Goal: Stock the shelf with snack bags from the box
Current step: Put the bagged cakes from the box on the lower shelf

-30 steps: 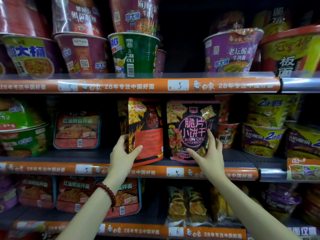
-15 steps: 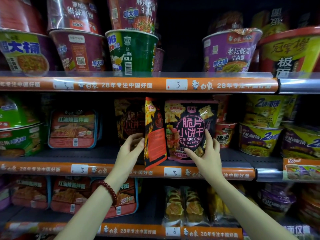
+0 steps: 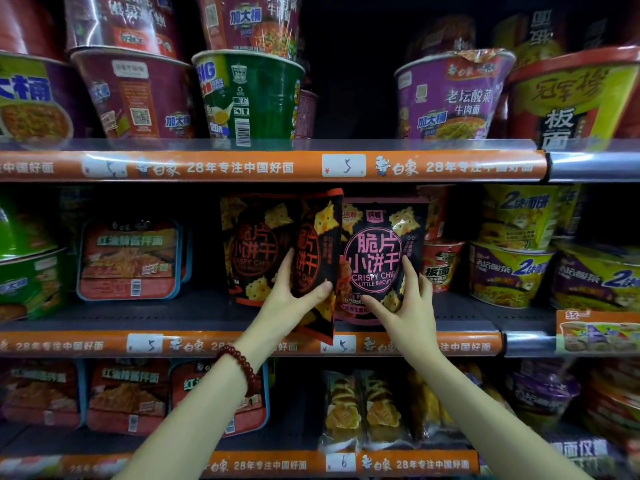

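Red bag (image 3: 313,261), gripped by left hand (image 3: 294,299), turned front-out since a second ago. Right hand (image 3: 403,311), fingers spread, steadies pink bag (image 3: 377,251). Nearly seated on shelf (image 3: 173,313).

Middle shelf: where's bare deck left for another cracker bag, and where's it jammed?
Bare deck shows on the middle shelf between the red noodle trays and the back cracker bag, and in front of the purple-yellow noodle bowls at right. Crowded at centre: left hand grips an orange-edged cracker bag against the pink-label cracker bag under the right hand.
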